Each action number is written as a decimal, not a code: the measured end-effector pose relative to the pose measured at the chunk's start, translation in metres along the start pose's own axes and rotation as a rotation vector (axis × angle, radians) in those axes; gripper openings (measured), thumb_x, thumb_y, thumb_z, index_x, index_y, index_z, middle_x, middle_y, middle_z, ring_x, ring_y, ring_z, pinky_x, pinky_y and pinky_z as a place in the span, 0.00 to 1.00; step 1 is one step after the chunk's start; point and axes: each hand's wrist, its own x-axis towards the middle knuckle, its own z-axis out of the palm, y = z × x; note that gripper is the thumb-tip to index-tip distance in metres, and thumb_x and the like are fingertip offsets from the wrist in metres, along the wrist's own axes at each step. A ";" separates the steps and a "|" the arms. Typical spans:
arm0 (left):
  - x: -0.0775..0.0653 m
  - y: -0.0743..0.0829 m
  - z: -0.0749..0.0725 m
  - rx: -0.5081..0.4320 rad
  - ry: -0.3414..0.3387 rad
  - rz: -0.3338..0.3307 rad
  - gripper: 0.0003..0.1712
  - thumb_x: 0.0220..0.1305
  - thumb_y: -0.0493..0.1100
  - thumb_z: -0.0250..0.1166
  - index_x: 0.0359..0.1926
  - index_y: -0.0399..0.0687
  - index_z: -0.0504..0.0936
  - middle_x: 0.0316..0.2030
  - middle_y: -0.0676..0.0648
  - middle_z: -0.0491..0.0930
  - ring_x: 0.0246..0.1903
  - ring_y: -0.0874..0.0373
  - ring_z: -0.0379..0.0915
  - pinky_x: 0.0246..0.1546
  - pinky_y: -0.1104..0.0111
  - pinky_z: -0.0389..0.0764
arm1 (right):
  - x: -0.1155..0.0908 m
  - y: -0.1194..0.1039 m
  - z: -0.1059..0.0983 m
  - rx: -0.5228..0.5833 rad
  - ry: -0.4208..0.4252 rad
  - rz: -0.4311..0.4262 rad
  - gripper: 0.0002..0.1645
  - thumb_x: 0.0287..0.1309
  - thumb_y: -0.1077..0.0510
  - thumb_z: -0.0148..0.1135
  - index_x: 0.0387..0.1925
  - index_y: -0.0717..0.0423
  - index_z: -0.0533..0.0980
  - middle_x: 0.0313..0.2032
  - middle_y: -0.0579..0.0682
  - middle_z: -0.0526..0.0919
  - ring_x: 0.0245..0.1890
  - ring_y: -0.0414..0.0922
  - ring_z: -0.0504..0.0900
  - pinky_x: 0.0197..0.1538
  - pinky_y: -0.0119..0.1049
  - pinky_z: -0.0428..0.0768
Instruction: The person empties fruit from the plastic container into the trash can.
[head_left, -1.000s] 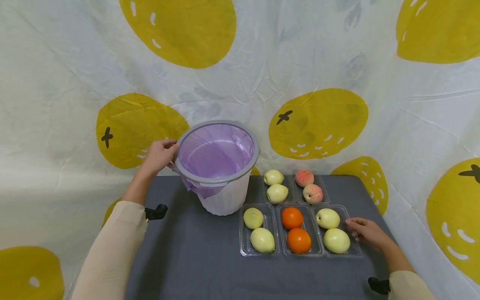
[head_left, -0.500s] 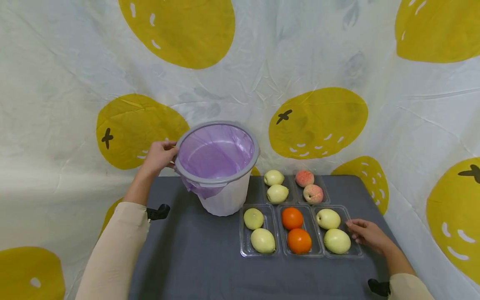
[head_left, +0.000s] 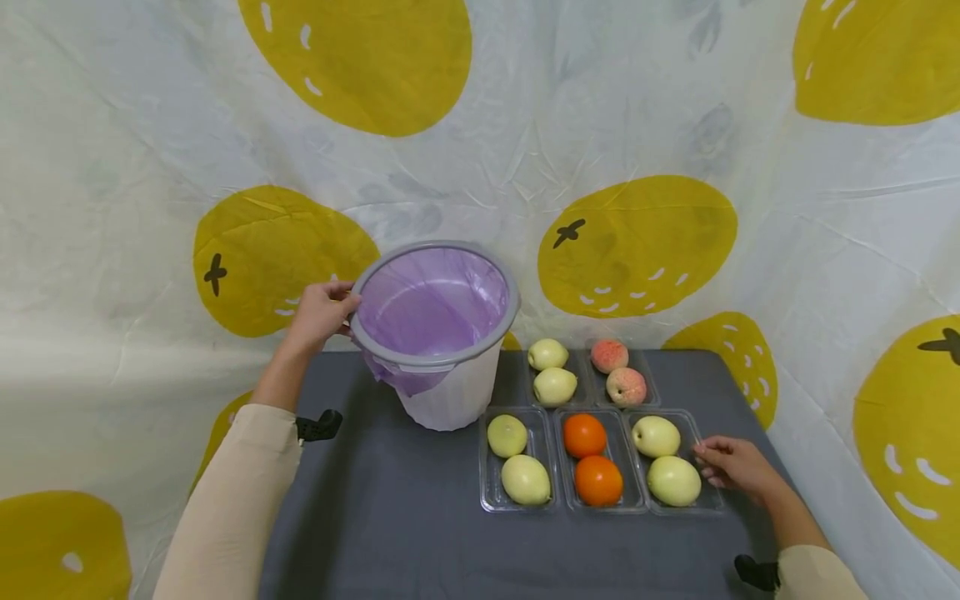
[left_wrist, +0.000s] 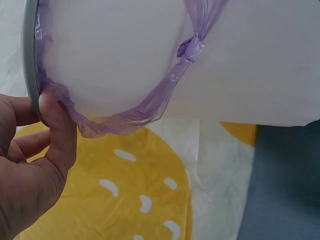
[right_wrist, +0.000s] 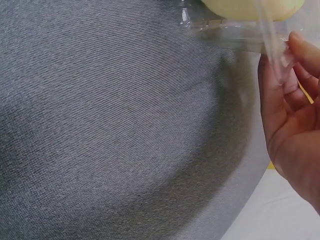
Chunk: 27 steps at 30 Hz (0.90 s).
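My left hand (head_left: 318, 317) grips the grey rim (left_wrist: 31, 65) of a white bin (head_left: 450, 396), thumb and fingers on either side of it. A purple bag (head_left: 431, 312) lines the bin, its edge folded over the rim and knotted outside in the left wrist view (left_wrist: 192, 47). At the right, my right hand (head_left: 738, 468) pinches the edge of a clear plastic tray (head_left: 705, 500) between thumb and fingers. Two pale yellow-green fruits (head_left: 673, 481) lie in that tray; part of one shows in the right wrist view.
Left of that tray stand one with two orange fruits (head_left: 598, 481) and one with two pale green fruits (head_left: 526, 481). Behind them are trays with pale fruits (head_left: 555, 387) and peaches (head_left: 626, 387). A grey cloth (head_left: 420, 533) covers the table; a fruit-printed curtain (head_left: 480, 167) hangs behind.
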 end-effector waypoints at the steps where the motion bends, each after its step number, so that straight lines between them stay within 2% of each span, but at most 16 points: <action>1: 0.000 0.000 0.000 0.000 0.005 0.000 0.30 0.78 0.40 0.58 0.74 0.31 0.66 0.56 0.28 0.73 0.25 0.66 0.80 0.25 0.72 0.86 | 0.001 -0.001 0.000 -0.006 0.002 0.001 0.28 0.75 0.48 0.60 0.55 0.73 0.76 0.37 0.46 0.85 0.33 0.41 0.85 0.37 0.36 0.88; 8: -0.003 0.004 0.002 -0.007 0.009 -0.014 0.29 0.78 0.41 0.57 0.74 0.33 0.67 0.55 0.31 0.74 0.26 0.65 0.80 0.26 0.71 0.87 | 0.002 -0.002 -0.003 -0.003 -0.007 0.007 0.28 0.75 0.50 0.60 0.56 0.74 0.76 0.36 0.46 0.86 0.32 0.41 0.85 0.38 0.35 0.89; 16: -0.004 0.004 0.005 -0.019 0.027 -0.024 0.29 0.79 0.41 0.57 0.74 0.34 0.68 0.52 0.35 0.75 0.25 0.64 0.78 0.25 0.71 0.86 | 0.001 0.002 -0.001 0.010 0.026 -0.009 0.28 0.74 0.51 0.61 0.58 0.75 0.76 0.36 0.44 0.87 0.31 0.39 0.85 0.36 0.35 0.88; 27: -0.002 0.003 0.005 -0.006 0.031 -0.037 0.29 0.79 0.41 0.57 0.75 0.35 0.67 0.54 0.33 0.74 0.27 0.64 0.77 0.26 0.71 0.86 | -0.004 0.001 0.002 0.027 0.067 -0.023 0.25 0.76 0.56 0.58 0.57 0.78 0.76 0.34 0.43 0.87 0.30 0.38 0.83 0.35 0.34 0.87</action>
